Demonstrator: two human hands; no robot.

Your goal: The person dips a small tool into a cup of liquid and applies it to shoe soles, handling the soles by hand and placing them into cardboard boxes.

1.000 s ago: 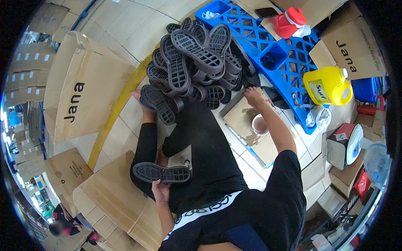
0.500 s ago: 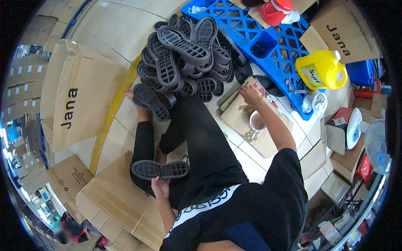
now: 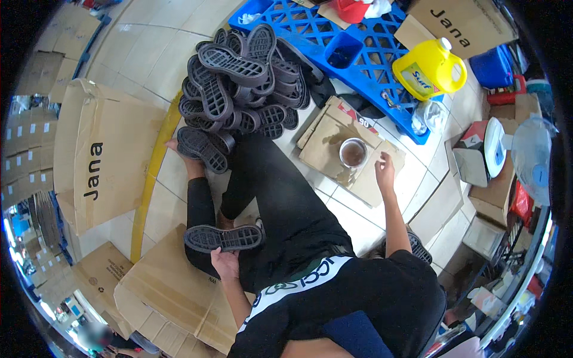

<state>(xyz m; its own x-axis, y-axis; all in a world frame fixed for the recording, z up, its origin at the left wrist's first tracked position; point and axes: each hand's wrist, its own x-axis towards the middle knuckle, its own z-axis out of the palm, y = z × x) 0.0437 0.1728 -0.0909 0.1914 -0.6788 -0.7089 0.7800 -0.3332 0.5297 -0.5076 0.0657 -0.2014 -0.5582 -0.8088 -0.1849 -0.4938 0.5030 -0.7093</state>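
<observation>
My left hand (image 3: 225, 264) grips the near edge of a dark shoe sole (image 3: 209, 238), its gridded side facing up, above my bent leg. My right hand (image 3: 385, 171) hovers by the right side of a flattened cardboard piece (image 3: 319, 156). Its fingers are loosely bent and apart, and nothing shows in them. On that cardboard, just left of the hand, stands a small round tub (image 3: 353, 153) with brown liquid, wet stains around it. Ahead of my legs lies a heap of similar dark soles (image 3: 239, 89).
A blue plastic pallet (image 3: 334, 36) lies at the far right, with a yellow jug (image 3: 430, 68) at its edge. Cardboard boxes (image 3: 113, 155) stand at left, another box (image 3: 179, 280) near my left side. Another sole (image 3: 419, 247) lies by my right elbow. A blurred person is at lower left.
My right hand has left the far part of the cardboard and drawn back toward me, to the right of the tub. My left hand still holds the sole. The view has shifted slightly.
</observation>
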